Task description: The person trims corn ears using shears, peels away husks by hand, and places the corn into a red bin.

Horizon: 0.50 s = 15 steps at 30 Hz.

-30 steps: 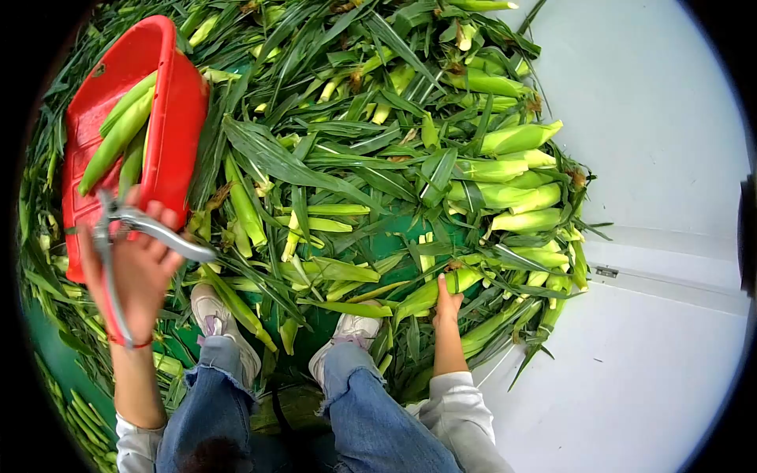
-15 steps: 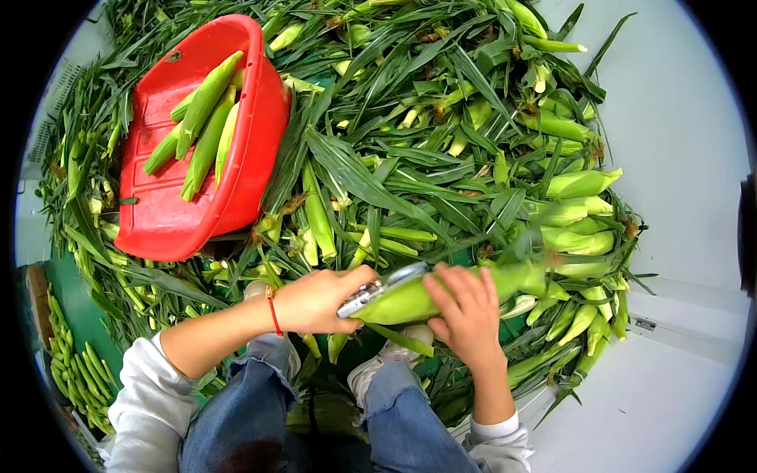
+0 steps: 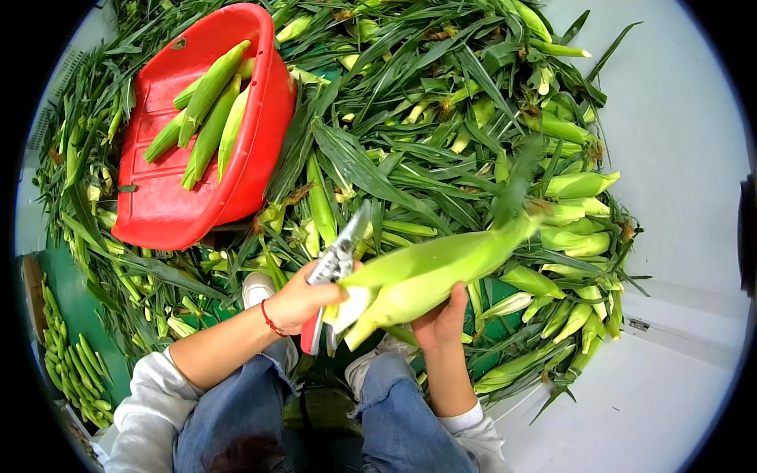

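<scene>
My left hand (image 3: 296,303), with a red string bracelet at the wrist, is closed around pruning shears (image 3: 341,256). Their metal blades point up and away, and a red handle shows below the palm. An ear of corn (image 3: 434,272) in green husk slants across in front of me. Its pale butt end lies against the shears and the fingers of my left hand, while its blurred silk tip points up to the right. Underneath, my right hand (image 3: 441,319) grips the ear, the thumb up along its near side; the other fingers are mostly hidden.
A red plastic basin (image 3: 162,225) holding several husked-on ears stands tilted at upper left. Leaves and stalks (image 3: 410,173) cover much of the floor ahead. More ears (image 3: 579,240) are piled at right beside a white wall (image 3: 678,197). Green pieces (image 3: 75,363) lie at lower left.
The ear has turned, its tip rising and its butt end now showing toward me. My right hand has gone from on top to underneath. The shears have swung up, blades pointing away.
</scene>
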Each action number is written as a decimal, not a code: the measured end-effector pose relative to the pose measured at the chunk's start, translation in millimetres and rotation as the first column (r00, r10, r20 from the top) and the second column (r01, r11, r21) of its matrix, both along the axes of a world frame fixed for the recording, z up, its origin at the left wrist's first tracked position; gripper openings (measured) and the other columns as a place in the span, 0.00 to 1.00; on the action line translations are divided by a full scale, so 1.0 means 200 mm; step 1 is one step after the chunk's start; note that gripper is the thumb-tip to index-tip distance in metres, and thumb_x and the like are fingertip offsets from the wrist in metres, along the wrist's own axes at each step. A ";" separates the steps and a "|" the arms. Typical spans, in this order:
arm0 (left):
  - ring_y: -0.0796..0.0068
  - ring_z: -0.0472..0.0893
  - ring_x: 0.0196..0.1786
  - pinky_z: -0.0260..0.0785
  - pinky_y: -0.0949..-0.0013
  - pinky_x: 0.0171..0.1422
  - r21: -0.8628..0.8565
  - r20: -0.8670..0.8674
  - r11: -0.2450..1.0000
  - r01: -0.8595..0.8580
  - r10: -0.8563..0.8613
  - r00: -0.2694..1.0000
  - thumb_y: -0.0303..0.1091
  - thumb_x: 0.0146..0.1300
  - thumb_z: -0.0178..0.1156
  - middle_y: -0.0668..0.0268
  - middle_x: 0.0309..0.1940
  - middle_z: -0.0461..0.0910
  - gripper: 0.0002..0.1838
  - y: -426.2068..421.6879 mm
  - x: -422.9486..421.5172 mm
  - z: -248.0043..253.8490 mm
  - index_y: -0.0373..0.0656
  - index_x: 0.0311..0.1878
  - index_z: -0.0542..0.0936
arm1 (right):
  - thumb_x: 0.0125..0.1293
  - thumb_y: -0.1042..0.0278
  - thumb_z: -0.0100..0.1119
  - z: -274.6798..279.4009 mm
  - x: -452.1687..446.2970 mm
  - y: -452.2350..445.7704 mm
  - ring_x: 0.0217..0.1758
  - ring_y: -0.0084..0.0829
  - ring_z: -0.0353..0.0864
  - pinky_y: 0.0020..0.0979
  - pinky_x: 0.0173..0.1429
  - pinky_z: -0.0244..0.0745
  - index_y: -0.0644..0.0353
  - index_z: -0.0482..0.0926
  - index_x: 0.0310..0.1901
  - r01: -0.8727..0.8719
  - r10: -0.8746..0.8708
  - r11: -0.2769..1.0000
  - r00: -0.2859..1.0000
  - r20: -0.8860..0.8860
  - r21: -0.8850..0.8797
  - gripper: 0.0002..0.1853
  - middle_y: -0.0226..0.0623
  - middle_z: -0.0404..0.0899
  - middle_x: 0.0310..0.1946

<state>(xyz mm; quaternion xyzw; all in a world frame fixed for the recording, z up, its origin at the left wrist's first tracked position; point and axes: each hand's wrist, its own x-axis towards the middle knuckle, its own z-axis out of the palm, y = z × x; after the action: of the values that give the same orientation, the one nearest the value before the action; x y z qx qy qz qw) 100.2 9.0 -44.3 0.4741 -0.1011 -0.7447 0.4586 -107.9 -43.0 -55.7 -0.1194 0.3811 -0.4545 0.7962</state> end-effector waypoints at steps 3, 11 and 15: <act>0.66 0.78 0.42 0.70 0.66 0.51 0.151 -0.359 0.956 -0.250 0.289 0.887 0.35 0.58 0.57 0.61 0.39 0.77 0.18 0.00 0.05 -0.05 0.38 0.51 0.72 | 0.61 0.52 0.58 0.08 0.02 -0.13 0.62 0.37 0.68 0.43 0.67 0.63 0.55 0.66 0.60 0.160 -0.153 0.983 0.985 0.083 -0.091 0.28 0.36 0.69 0.58; 0.62 0.72 0.58 0.61 0.59 0.66 0.199 -0.516 0.926 0.320 -0.178 0.838 0.27 0.58 0.57 0.58 0.52 0.72 0.33 0.15 -0.06 0.01 0.46 0.66 0.58 | 0.64 0.65 0.57 0.04 -0.05 -0.19 0.59 0.35 0.69 0.42 0.63 0.66 0.58 0.60 0.60 0.351 -0.457 0.878 0.814 -0.359 -0.325 0.26 0.38 0.68 0.56; 0.66 0.72 0.57 0.63 0.60 0.65 0.183 -0.479 0.926 0.330 -0.209 0.853 0.29 0.59 0.55 0.59 0.53 0.71 0.34 0.01 -0.17 0.13 0.46 0.68 0.54 | 0.61 0.73 0.57 0.04 -0.03 -0.13 0.60 0.37 0.68 0.44 0.65 0.64 0.61 0.56 0.63 0.260 -0.384 0.903 0.845 -0.373 -0.341 0.30 0.42 0.67 0.57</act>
<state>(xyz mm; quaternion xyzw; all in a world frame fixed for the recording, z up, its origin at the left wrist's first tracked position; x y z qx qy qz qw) 66.7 10.8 -19.2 0.3252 0.0399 -0.8980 0.2935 -113.3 -69.4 -48.0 -0.2610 0.4949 -0.5937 0.5784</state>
